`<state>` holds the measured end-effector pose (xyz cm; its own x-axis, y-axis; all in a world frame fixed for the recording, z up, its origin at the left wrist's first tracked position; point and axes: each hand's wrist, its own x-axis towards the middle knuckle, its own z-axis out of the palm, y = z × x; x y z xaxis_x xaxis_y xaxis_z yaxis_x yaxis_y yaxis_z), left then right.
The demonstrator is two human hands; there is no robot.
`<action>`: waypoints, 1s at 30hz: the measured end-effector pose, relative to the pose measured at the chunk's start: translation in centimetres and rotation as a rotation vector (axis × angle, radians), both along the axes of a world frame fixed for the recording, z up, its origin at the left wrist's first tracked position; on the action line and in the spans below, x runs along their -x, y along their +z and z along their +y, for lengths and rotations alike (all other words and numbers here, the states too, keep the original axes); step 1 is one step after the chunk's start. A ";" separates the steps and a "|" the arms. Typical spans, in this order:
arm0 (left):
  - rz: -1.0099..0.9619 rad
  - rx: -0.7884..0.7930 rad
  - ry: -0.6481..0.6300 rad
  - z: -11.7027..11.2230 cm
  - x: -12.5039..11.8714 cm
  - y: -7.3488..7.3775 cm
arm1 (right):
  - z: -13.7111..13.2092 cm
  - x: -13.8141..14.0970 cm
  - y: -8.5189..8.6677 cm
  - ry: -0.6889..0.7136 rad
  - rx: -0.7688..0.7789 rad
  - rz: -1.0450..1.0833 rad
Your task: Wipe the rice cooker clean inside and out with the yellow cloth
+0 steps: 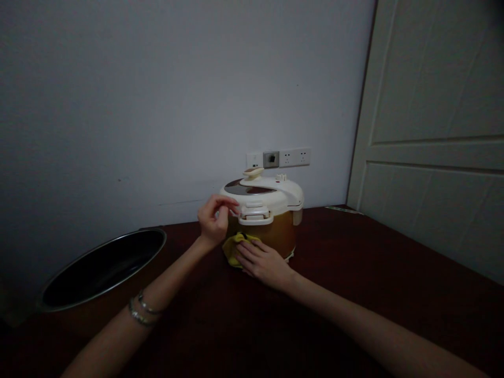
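A rice cooker (pixel 271 220) with a cream lid and an orange-brown body stands on the dark wooden table (pixel 354 273) near the wall. My left hand (pixel 214 220) rests against the left edge of the lid, fingers curled onto the rim. My right hand (pixel 262 262) lies with fingers stretched flat on a yellow cloth (pixel 233 247), pressing it against the lower front of the cooker body. Two bracelets sit on my left wrist.
A dark inner pot (pixel 102 268) with a metal rim stands at the left of the table. A wall socket strip (pixel 279 158) is behind the cooker. A pale door (pixel 433 131) is at the right.
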<state>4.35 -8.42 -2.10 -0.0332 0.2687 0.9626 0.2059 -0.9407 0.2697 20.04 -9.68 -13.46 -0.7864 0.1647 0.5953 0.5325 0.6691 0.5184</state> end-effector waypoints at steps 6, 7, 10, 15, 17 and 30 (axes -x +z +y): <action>-0.556 0.048 0.102 1.9 0.3 5.0 | 2.3 6.8 4.0 -0.158 -0.056 0.080; -0.600 0.075 0.109 2.1 0.7 5.1 | 2.5 7.5 4.4 -0.180 -0.056 0.089; -0.627 0.168 0.135 2.6 2.2 4.6 | 2.5 8.3 4.8 -0.210 -0.035 0.066; -0.475 0.464 0.158 3.6 5.2 3.1 | 1.4 5.8 2.7 -0.118 -0.063 -0.049; -0.387 0.635 0.143 4.2 6.1 2.8 | 1.0 4.2 1.4 -0.078 -0.065 -0.074; -0.074 0.885 0.205 10.2 6.3 -2.5 | -5.7 -2.1 7.1 0.067 -0.245 0.211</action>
